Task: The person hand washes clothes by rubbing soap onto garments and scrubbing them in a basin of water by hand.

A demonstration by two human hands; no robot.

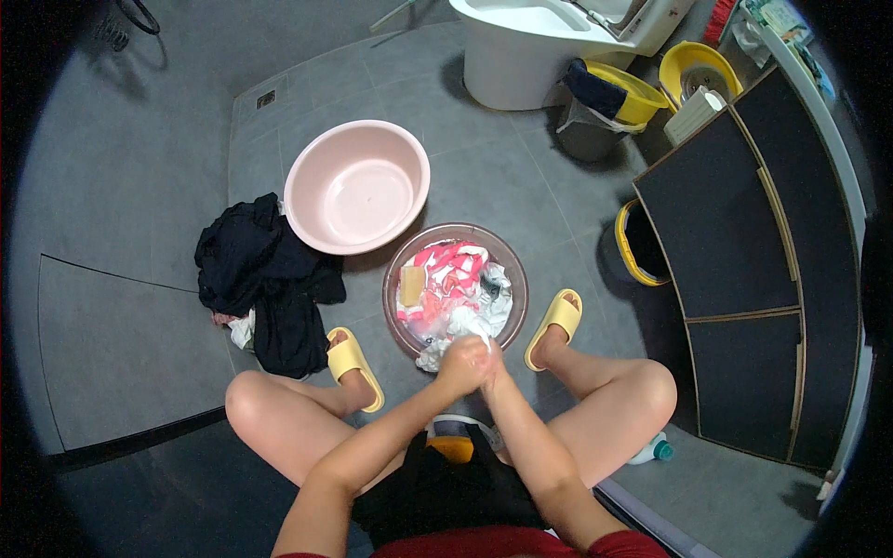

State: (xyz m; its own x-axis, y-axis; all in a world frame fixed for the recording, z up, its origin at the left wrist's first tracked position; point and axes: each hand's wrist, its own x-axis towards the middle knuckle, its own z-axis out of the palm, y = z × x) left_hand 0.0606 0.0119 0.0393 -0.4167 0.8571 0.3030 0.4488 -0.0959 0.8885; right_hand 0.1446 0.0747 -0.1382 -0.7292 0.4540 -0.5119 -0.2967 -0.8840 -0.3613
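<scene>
My left hand [466,364] and my right hand [494,363] are pressed together at the near rim of a translucent basin [517,279]. Both grip a wet white cloth [469,322], which spreads from between the fingers into the basin. Inside lie a pink-and-white garment [453,268] and a white garment with a dark print [497,293]. A tan bar of soap [411,286] rests on the cloth at the basin's left side. My fingers partly hide the cloth they hold.
A pink plastic basin [357,185] stands beyond, with dark clothes [241,258] heaped to its left. Yellow slippers [352,366] are on my feet, either side of the basin. A toilet [513,66], a yellow-rimmed bin [631,244] and a dark cabinet [718,237] stand beyond and right.
</scene>
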